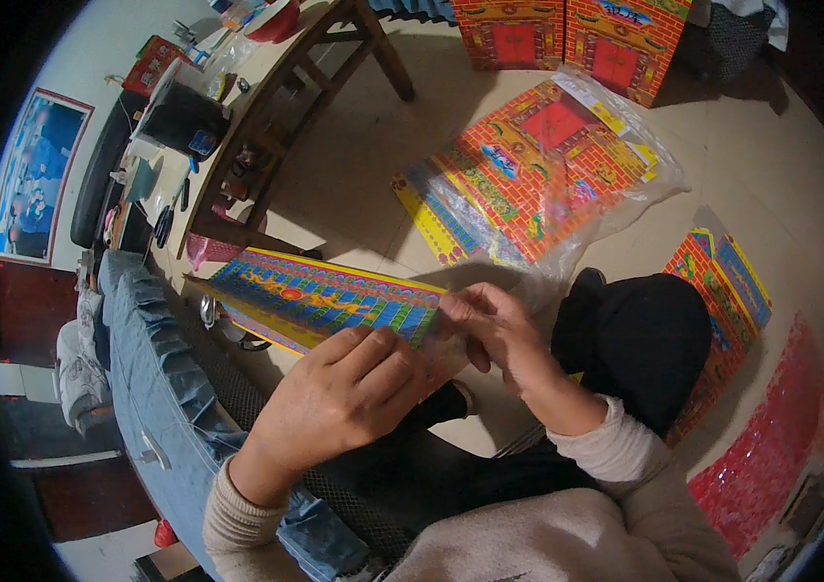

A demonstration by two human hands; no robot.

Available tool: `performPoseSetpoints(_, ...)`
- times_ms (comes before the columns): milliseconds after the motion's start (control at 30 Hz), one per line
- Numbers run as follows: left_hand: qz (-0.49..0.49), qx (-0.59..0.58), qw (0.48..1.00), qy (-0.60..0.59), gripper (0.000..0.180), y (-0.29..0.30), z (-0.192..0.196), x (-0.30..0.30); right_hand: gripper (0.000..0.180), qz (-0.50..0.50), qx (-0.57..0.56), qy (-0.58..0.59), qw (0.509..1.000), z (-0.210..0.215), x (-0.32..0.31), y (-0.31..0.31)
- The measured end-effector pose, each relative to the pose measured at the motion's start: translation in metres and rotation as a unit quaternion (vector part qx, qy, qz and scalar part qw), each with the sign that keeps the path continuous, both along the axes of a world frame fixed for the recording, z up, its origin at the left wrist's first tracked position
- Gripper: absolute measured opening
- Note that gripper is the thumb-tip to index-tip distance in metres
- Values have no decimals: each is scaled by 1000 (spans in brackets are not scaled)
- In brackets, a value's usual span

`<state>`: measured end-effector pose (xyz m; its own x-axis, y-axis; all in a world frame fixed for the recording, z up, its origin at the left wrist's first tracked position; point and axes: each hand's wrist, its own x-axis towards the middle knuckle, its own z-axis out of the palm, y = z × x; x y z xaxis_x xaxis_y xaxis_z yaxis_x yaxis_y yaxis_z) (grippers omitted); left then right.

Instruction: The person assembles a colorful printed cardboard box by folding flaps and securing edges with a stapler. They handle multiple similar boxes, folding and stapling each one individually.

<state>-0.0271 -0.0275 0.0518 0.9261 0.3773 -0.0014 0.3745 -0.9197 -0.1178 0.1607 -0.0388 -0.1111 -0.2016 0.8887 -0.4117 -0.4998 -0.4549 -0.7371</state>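
Red-and-yellow printed card sheets (528, 175), brick-patterned, lie flat on the floor at far centre inside a clear plastic bag (616, 184). Two assembled red card boxes (567, 39) stand at the far edge. More printed sheets (732, 291) lie at right, beside a red patterned sheet (771, 456). A long blue, green and yellow printed strip (315, 296) extends left from the hands at centre. Left hand (344, 398): fingers curled, gripping the strip's near end. Right hand (494, 325): fingertips pinching the same end, touching the left hand.
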Motion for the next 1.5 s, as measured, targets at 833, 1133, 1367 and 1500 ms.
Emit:
performPoseSetpoints(833,9,3,1000,1,37,-2,-2,0,27,106,6,-23,994,-1,32,12)
performPoseSetpoints(1133,8,0,1000,-5,39,-2,0,2,21,0,39,121,992,-4,36,12)
performPoseSetpoints(1367,4,-7,1000,-7,37,-2,-1,-1,18,66,14,30,997,17,23,13)
performPoseSetpoints(1500,-6,-4,1000,-22,36,-2,-2,-1,22,101,20,-13,995,17,23,20)
